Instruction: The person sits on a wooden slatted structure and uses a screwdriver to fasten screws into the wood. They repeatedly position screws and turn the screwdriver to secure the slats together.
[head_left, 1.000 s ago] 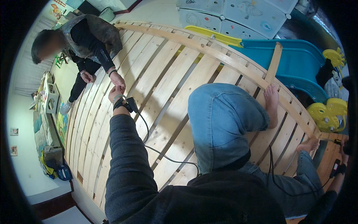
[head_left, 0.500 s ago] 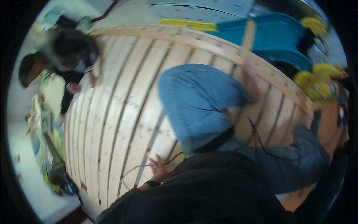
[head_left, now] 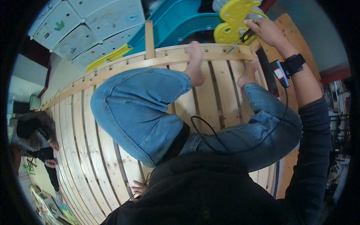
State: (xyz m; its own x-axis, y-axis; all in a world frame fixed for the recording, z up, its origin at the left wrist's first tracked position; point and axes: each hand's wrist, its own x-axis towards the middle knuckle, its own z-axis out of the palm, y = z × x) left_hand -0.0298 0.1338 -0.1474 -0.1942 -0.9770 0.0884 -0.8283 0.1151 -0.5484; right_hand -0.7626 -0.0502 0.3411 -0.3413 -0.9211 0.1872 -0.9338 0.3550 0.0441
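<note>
slats lay in place, fastening unclear; near the bed frame's far right corner, the right hand gripped a screwdriver; the left hand lay loosely spread, seemingly empty.

The right grip partly hides what seems to be a screwdriver.

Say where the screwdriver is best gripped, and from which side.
Probably the dark handle, from the picture's upper right, where the right hand holds it: the handle lies at that end, while the thin shaft slants down-left toward the wooden rail.
</note>
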